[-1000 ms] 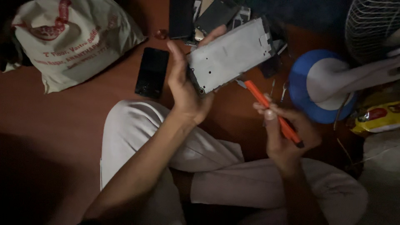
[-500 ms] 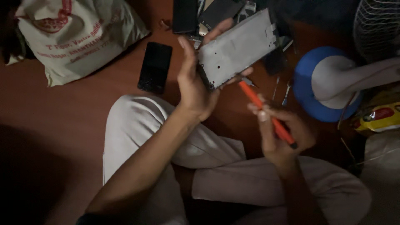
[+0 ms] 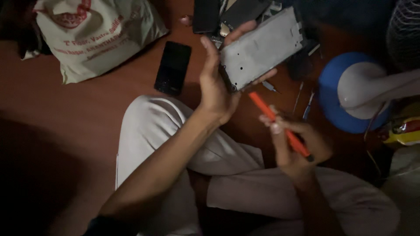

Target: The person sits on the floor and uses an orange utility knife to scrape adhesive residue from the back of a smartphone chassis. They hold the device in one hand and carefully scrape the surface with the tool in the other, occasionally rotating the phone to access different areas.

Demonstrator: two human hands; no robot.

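My left hand (image 3: 216, 83) grips a grey metal phone frame (image 3: 262, 48) by its lower end and holds it up, tilted, above the floor. An orange screwdriver (image 3: 280, 124) lies in my right hand (image 3: 297, 144), its tip pointing up toward the bottom corner of the frame, close to it but a little apart. My crossed legs in light trousers (image 3: 175, 140) sit below both hands.
A black phone (image 3: 173, 67) lies on the brown floor beside my knee. A printed cloth bag (image 3: 94, 37) sits at the upper left. Dark phone parts (image 3: 227, 13) are piled at the top. A blue fan base (image 3: 350, 94) and small tools (image 3: 304, 102) are at right.
My left hand has lifted the frame slightly up and away. The screwdriver in my right hand has followed, staying just below the frame's corner.
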